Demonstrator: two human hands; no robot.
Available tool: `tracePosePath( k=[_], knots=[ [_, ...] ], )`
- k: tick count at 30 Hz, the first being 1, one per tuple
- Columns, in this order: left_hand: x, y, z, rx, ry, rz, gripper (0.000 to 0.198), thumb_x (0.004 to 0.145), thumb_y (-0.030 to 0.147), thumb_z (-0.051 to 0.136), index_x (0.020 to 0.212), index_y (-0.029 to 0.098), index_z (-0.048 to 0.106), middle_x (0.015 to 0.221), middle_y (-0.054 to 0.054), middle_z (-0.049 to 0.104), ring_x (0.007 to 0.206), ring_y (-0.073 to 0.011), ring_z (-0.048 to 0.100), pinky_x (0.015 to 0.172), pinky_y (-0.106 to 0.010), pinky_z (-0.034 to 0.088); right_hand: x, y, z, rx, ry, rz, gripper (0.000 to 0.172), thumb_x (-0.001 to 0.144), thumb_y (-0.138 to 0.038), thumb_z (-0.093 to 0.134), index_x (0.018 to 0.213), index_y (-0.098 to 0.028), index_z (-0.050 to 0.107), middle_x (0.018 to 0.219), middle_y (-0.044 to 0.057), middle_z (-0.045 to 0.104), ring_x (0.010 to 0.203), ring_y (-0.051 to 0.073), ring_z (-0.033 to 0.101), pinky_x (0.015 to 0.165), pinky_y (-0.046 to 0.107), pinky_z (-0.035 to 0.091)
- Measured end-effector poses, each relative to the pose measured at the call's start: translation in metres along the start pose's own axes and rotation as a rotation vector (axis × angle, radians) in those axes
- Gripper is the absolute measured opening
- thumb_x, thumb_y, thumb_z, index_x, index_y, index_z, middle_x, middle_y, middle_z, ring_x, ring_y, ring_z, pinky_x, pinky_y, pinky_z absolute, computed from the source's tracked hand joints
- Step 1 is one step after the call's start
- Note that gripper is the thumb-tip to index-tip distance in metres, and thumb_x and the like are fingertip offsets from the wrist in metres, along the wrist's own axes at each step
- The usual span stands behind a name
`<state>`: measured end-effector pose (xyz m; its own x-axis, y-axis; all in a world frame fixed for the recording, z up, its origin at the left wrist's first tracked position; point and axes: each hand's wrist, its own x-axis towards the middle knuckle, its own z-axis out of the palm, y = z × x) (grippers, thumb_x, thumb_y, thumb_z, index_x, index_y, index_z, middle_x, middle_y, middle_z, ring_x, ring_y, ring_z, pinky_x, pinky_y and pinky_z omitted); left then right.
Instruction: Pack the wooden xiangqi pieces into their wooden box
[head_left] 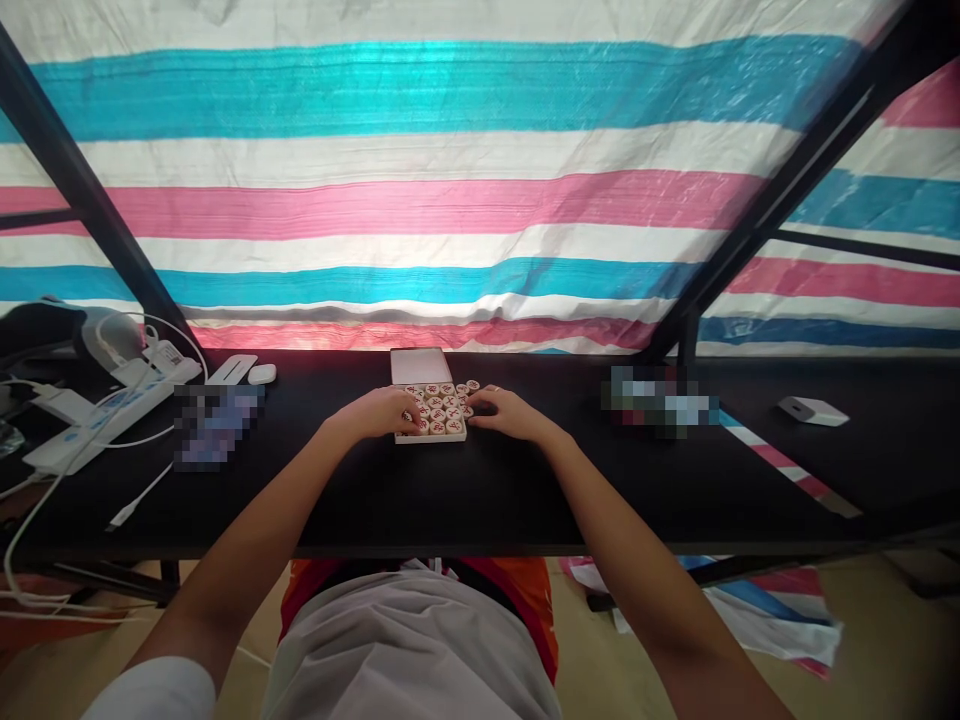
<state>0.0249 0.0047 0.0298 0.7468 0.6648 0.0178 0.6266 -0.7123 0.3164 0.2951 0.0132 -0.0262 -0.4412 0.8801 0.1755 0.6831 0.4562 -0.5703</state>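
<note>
A small white box (430, 437) stands on the black table, holding several round, pale Chinese chess pieces (436, 413) with red characters. Its lid (419, 365) is raised at the back. My left hand (381, 412) reaches over the box's left side, fingers curled down and closed on a chess piece there. At the right edge, my right hand (508, 412) has thumb and fingertips closed against a chess piece (466, 410). A couple more pieces (472, 386) lie at the box's back right corner, just beyond those fingertips. The fingers partly hide the pieces they touch.
On the left of the black table (480, 500) lie a power strip (112, 420) with white cables, a white earbud case (262, 375) and a blurred-out item (217, 428). Another blurred item (660, 402) and a white charger (814, 411) are on the right. Striped sheeting hangs behind.
</note>
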Motion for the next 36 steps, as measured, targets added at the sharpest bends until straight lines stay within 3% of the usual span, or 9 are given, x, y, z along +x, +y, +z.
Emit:
tracePosePath(
  k=[3, 7, 10, 14, 19, 25, 32, 36],
  knots=[
    [-0.001, -0.003, -0.001, -0.04, 0.014, 0.07, 0.018, 0.081, 0.033, 0.059, 0.082, 0.022, 0.073, 0.087, -0.001, 0.071, 0.077, -0.0145, 0.061, 0.07, -0.02, 0.041, 0.001, -0.005, 0.002, -0.032, 0.001, -0.015, 0.025, 0.075, -0.035, 0.064, 0.095, -0.02, 0.065, 0.092, 0.005, 0.056, 0.082, 0.017, 0.056, 0.078, 0.031, 0.045],
    [-0.004, -0.012, -0.004, -0.027, 0.079, -0.04, 0.03, 0.086, 0.039, 0.049, 0.089, 0.019, 0.071, 0.079, -0.002, 0.069, 0.069, -0.0143, 0.059, 0.062, -0.021, 0.041, 0.001, -0.008, 0.001, -0.062, 0.006, 0.012, 0.019, 0.076, -0.033, 0.061, 0.089, -0.019, 0.062, 0.087, 0.004, 0.059, 0.077, 0.017, 0.055, 0.073, 0.029, 0.044],
    [-0.004, -0.02, -0.003, 0.043, 0.104, -0.137, 0.034, 0.082, 0.044, 0.054, 0.102, 0.02, 0.068, 0.092, -0.004, 0.069, 0.084, -0.0192, 0.06, 0.071, -0.024, 0.043, -0.001, -0.006, -0.002, -0.028, 0.004, 0.058, 0.018, 0.075, -0.034, 0.059, 0.086, -0.019, 0.061, 0.083, 0.003, 0.062, 0.076, 0.016, 0.056, 0.071, 0.028, 0.043],
    [-0.001, -0.028, 0.002, 0.091, 0.09, -0.199, 0.056, 0.078, 0.049, 0.059, 0.126, 0.02, 0.056, 0.11, -0.007, 0.066, 0.105, -0.0247, 0.055, 0.085, -0.029, 0.043, -0.003, -0.004, -0.005, 0.008, 0.006, 0.089, 0.019, 0.076, -0.036, 0.058, 0.085, -0.02, 0.06, 0.081, 0.002, 0.063, 0.074, 0.016, 0.057, 0.07, 0.028, 0.044],
    [0.006, -0.029, 0.008, 0.182, 0.135, -0.166, 0.043, 0.083, 0.048, 0.054, 0.114, 0.02, 0.063, 0.11, -0.007, 0.067, 0.107, -0.0258, 0.054, 0.093, -0.034, 0.038, -0.003, -0.008, -0.005, 0.027, -0.006, 0.087, 0.018, 0.076, -0.035, 0.058, 0.085, -0.02, 0.06, 0.081, 0.002, 0.064, 0.074, 0.016, 0.057, 0.069, 0.028, 0.044],
    [0.013, -0.028, 0.02, 0.227, 0.213, -0.14, 0.021, 0.086, 0.034, 0.055, 0.095, 0.02, 0.068, 0.098, -0.004, 0.07, 0.097, -0.0213, 0.059, 0.093, -0.033, 0.036, -0.002, -0.005, -0.004, 0.026, -0.003, 0.074, 0.019, 0.075, -0.036, 0.06, 0.086, -0.02, 0.06, 0.083, 0.002, 0.065, 0.074, 0.016, 0.057, 0.07, 0.028, 0.045],
    [0.016, -0.03, 0.027, 0.202, 0.271, -0.072, 0.021, 0.088, 0.029, 0.052, 0.096, 0.022, 0.071, 0.096, -0.004, 0.069, 0.092, -0.0185, 0.06, 0.086, -0.03, 0.04, -0.003, -0.005, -0.004, 0.021, 0.017, 0.08, 0.021, 0.076, -0.038, 0.059, 0.086, -0.02, 0.061, 0.082, 0.002, 0.065, 0.074, 0.016, 0.058, 0.071, 0.029, 0.045],
    [0.015, -0.026, 0.029, 0.256, 0.267, -0.065, 0.026, 0.089, 0.022, 0.046, 0.103, 0.022, 0.068, 0.098, -0.006, 0.068, 0.095, -0.0207, 0.059, 0.091, -0.034, 0.039, -0.004, -0.005, -0.006, 0.056, 0.079, 0.086, 0.023, 0.077, -0.04, 0.059, 0.088, -0.02, 0.059, 0.085, 0.003, 0.066, 0.076, 0.017, 0.059, 0.072, 0.031, 0.046]
  ],
)
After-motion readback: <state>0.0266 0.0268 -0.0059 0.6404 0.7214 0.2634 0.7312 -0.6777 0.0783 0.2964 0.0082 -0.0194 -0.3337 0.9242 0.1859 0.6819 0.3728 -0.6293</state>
